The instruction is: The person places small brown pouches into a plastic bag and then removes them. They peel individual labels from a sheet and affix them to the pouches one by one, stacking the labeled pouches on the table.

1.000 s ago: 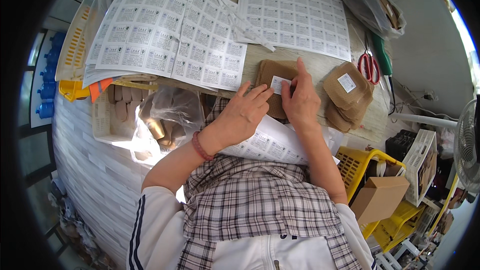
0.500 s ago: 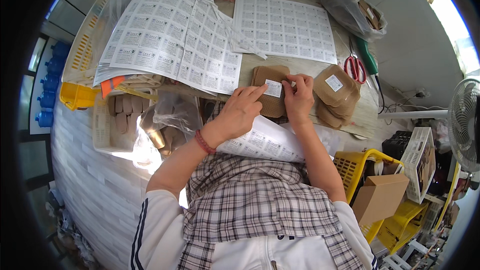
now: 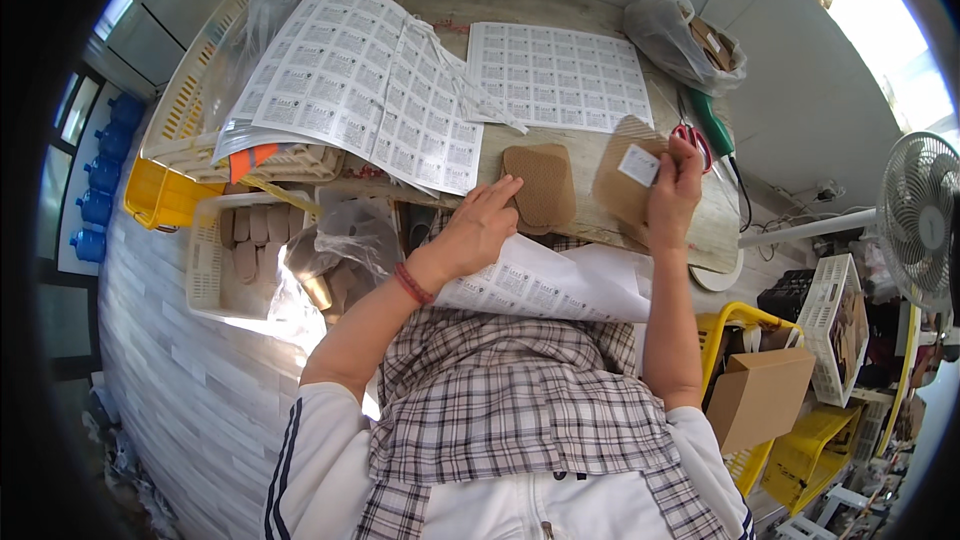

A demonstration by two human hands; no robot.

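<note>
My right hand pinches the edge of a thin brown textured pad that bears a white label. It is held over the right part of the table, where it covers most of what lies beneath. In front of me is a stack of similar brown pads, its top one without a label. The fingers of my left hand stretch out, their tips on the left edge of that stack. A curled sheet of printed labels lies across my lap, under my left forearm.
Printed label sheets overlap at the left, with another sheet behind the stack. Red-handled scissors, a green-handled tool and a plastic bag sit at the right. Crates flank the table; a fan stands far right.
My right hand has carried the labelled pad from the front stack to the right, over the other pile. My left fingers have moved slightly left, off the label, and stay at the stack.
</note>
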